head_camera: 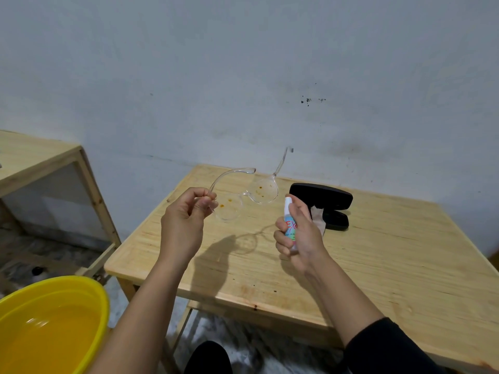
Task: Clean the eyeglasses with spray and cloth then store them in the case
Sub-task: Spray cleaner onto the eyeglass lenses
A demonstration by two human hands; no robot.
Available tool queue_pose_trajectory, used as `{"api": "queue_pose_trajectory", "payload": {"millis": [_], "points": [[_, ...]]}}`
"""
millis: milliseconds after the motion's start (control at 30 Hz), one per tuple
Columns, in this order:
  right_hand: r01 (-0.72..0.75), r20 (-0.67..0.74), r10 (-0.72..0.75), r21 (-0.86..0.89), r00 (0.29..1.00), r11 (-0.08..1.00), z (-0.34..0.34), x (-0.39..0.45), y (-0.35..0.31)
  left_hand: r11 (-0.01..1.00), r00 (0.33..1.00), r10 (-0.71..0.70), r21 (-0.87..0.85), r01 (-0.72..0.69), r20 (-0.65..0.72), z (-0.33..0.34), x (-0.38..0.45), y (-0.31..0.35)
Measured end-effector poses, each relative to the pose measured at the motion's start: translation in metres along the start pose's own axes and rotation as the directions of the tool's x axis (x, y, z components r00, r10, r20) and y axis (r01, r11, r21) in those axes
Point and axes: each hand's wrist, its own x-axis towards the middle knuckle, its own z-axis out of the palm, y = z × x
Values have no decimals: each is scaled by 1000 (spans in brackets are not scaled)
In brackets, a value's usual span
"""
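My left hand [183,220] pinches the clear-framed eyeglasses [243,198] by one temple hinge and holds them above the wooden table [378,265], temples unfolded. Both round lenses carry orange-brown specks. My right hand [299,233] grips a small white spray bottle [289,222] upright, its nozzle close to the right lens, with a finger on top. Behind that hand lies the black glasses case [324,198], open, and a pale cloth [317,217] shows partly between the hand and the case.
A yellow basin [54,319] holding water stands at the lower left, below table level. A second wooden table [32,157] stands at the left. A grey wall rises right behind the table. My dark knee [208,357] shows at the bottom.
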Motion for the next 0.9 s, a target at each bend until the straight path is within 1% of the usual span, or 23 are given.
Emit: {"api": "queue_pose_trajectory", "payload": {"millis": [67, 133, 233, 333, 400, 500, 567, 633, 733, 833, 900], "points": [[0, 50, 1, -6, 999, 1000, 3, 1, -1, 1000, 1000, -1, -12, 1, 7, 3, 0, 2], [-18, 63, 19, -5, 998, 1000, 5, 2, 1, 1000, 1000, -7, -24, 8, 7, 5, 0, 2], [-116, 121, 112, 27, 986, 993, 10, 3, 9, 999, 1000, -8, -32, 8, 6, 7, 0, 1], [-189, 215, 187, -9, 959, 982, 18, 0, 18, 999, 1000, -2, -44, 3, 23, 11, 0, 2], [-190, 240, 194, -42, 951, 981, 23, -1, 20, 999, 999, 1, -54, 2, 39, 15, 0, 3], [-164, 230, 178, -78, 957, 983, 23, 1, 23, 998, 999, 1, -63, 2, 51, 19, 1, 5], [-106, 205, 131, -126, 970, 986, 16, 3, 23, 998, 999, 2, -68, 2, 51, 21, 2, 6], [-23, 170, 67, -249, 983, 968, 8, 4, 20, 998, 999, 2, -62, 1, 51, 22, 3, 6], [74, 45, -61, -456, 997, 887, -5, 2, 9, 998, 998, 8, -67, -4, 62, 26, 3, 7], [161, -69, -248, -589, 966, 792, -21, -3, -9, 997, 997, 22, -75, -16, 77, 34, 2, 9], [232, -88, -386, -672, 918, 703, -33, -8, -22, 997, 996, 25, -81, -17, 89, 41, 1, 11]]}}
